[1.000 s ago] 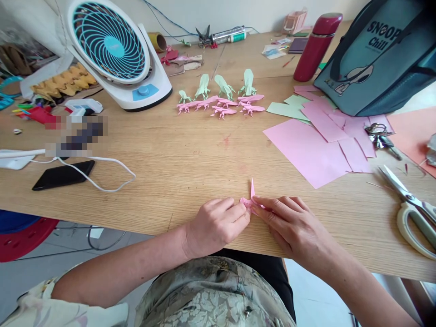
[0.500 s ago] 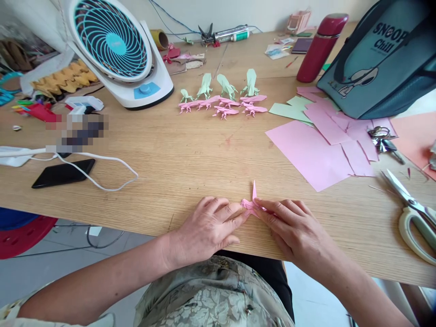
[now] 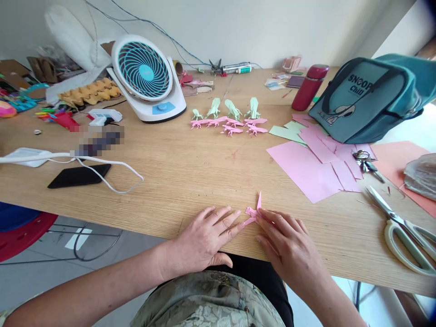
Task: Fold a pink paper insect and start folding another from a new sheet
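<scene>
The right hand held folded pink paper against the wooden table; left hand lay open beside it, fingers spread

A folded pink paper piece lies near the front edge of the desk, one slim flap pointing backward, right part covered.

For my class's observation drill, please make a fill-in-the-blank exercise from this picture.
1. The folded paper touched by the right hand is ____.
2. The scissors lie nearer the ____ hand.
3. "Chill" is printed on the ____.
4. Behind the pink figures stand pale ____ figures.
Missing words: pink; right; bag; green.
</scene>
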Action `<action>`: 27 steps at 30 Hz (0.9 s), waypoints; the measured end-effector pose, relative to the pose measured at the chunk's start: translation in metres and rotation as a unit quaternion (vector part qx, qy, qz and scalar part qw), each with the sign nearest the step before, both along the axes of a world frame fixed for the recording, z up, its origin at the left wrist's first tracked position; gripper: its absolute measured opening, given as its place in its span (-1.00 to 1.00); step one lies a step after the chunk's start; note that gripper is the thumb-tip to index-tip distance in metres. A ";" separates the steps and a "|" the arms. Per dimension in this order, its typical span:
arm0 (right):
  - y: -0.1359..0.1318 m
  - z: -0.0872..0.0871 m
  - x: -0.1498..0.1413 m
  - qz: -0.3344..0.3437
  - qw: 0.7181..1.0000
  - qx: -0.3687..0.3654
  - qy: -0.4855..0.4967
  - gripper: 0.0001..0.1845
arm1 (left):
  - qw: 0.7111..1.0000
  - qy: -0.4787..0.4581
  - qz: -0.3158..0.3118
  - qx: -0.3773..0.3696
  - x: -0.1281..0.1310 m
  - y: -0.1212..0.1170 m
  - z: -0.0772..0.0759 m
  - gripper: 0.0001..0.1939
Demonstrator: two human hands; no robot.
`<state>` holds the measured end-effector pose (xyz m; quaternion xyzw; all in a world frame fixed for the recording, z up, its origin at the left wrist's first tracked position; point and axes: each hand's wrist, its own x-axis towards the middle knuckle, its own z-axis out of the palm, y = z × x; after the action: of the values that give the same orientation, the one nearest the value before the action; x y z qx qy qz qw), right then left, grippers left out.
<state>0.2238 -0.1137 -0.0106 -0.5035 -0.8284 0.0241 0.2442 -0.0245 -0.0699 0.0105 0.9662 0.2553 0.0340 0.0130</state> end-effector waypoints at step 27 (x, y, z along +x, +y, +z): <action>-0.030 0.012 -0.051 -0.121 0.780 -0.143 0.597 -0.88 | 0.782 -0.470 0.137 -0.385 0.013 -0.003 0.007 -0.67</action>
<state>0.1732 -0.1439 0.0011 -0.5135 -0.4362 0.4083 0.6160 -0.0111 -0.0730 0.0177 0.6996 0.3395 0.3842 0.4977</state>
